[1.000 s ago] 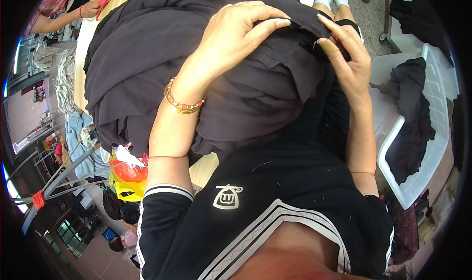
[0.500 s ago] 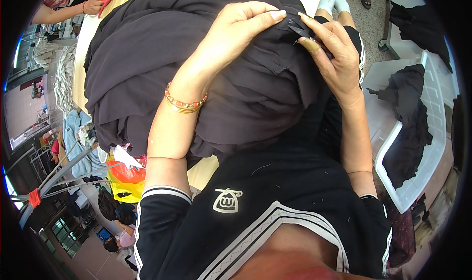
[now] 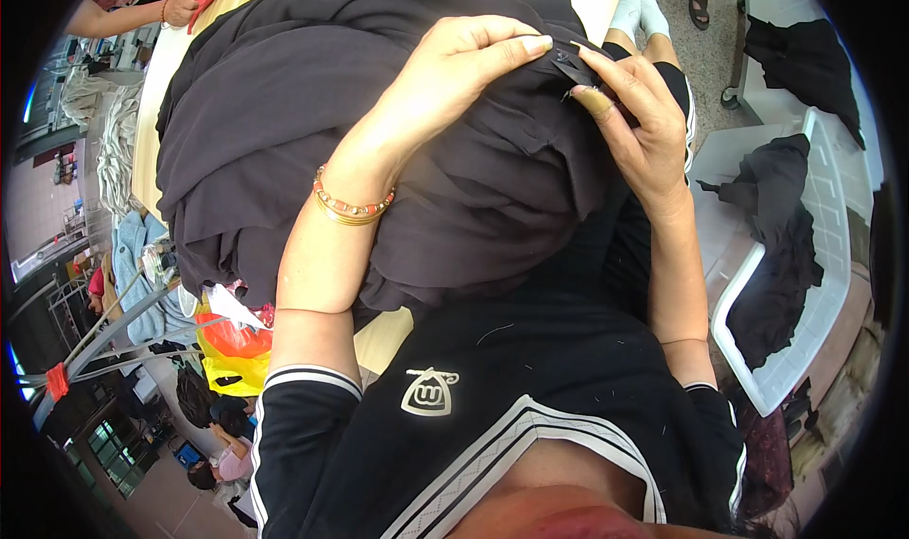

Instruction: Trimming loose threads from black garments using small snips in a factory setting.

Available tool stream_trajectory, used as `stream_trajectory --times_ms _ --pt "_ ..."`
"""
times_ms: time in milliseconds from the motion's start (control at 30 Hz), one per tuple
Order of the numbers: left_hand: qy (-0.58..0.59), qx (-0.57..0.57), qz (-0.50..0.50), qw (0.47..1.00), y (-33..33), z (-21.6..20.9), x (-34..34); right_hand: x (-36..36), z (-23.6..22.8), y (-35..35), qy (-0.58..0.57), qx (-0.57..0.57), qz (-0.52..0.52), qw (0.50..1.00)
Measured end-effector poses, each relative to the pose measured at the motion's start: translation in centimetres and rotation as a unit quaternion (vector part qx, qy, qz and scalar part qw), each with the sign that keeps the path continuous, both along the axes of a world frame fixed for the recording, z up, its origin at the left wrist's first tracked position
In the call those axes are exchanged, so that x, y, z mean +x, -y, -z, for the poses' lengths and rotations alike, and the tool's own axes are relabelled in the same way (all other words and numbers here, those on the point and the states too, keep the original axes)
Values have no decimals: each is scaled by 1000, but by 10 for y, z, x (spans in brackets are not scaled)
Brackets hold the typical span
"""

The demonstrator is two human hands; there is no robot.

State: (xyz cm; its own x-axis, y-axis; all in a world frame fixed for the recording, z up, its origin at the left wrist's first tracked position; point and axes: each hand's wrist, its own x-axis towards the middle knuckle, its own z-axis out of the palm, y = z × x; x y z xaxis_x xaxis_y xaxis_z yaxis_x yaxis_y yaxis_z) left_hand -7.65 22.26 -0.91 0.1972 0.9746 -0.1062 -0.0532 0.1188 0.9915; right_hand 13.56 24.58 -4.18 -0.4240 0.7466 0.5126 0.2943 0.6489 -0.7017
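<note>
A big heap of dark charcoal cloth (image 3: 417,160) lies in front of me on the table. My left hand (image 3: 464,61) pinches the cloth's edge between thumb and fingers. Opposite it, my right hand (image 3: 639,113) closes on small dark thread snips (image 3: 572,72), most of which are hidden by the fingers. Their pointed blades lie against the cloth beside a small dark spot whose kind I cannot make out. A yellowish covering wraps my right thumb.
A white plastic bin (image 3: 748,373) with dark cloth pieces (image 3: 781,255) stands at the right. Across the table, another person's hand (image 3: 180,10) holds a red-handled tool (image 3: 202,7). Yellow and red plastic bags (image 3: 232,368) hang at the left, near a metal frame (image 3: 99,340).
The view has shifted slightly. Both hands keep their grip at the cloth's edge, and the snips' blades look turned a little more steeply downward.
</note>
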Motion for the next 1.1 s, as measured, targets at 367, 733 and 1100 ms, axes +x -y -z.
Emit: stream_trajectory --times_ms 367,733,1100 --pt "-2 5 -5 1000 -4 3 -2 -2 3 -11 -17 16 -13 1000" --pt "-319 182 -78 927 1 -14 -28 4 -12 -38 -54 -136 33 989" --pt "-112 71 -106 986 -3 -4 -28 -32 -20 -23 -13 39 -5 999"
